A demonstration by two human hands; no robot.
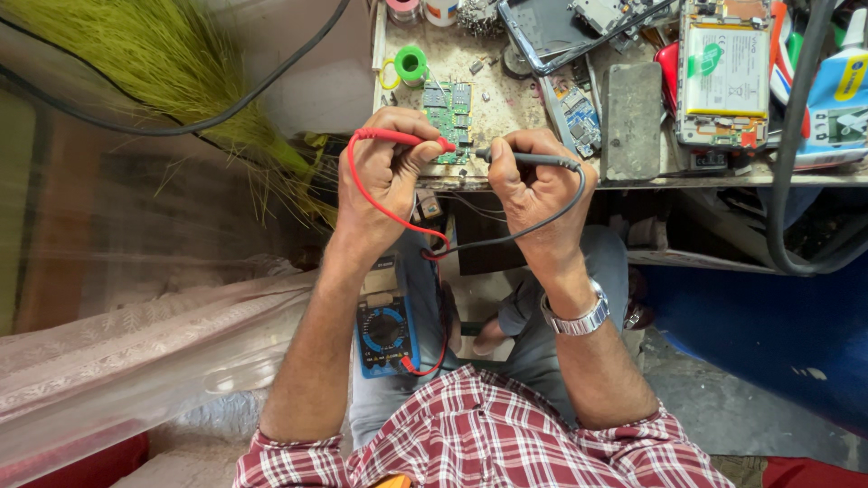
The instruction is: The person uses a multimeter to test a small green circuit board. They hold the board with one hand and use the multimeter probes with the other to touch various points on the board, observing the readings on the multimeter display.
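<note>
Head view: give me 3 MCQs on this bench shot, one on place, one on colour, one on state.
1. Where does the multimeter rest?
A. On the bench beside the solder spool
B. On the person's lap
C. On the blue floor

2. What colour is the probe in the left hand?
A. Red
B. Yellow
C. White

3. How is the right hand engaged?
A. Open and flat on the bench
B. Resting on the wristwatch
C. Closed around the black probe, its tip at the green circuit board

Answers: 1 B, the meter lies on the thigh below the bench edge. 2 A, the red probe and its red lead run from that hand. 3 C, the fingers wrap the black probe, which points at the board.
</note>
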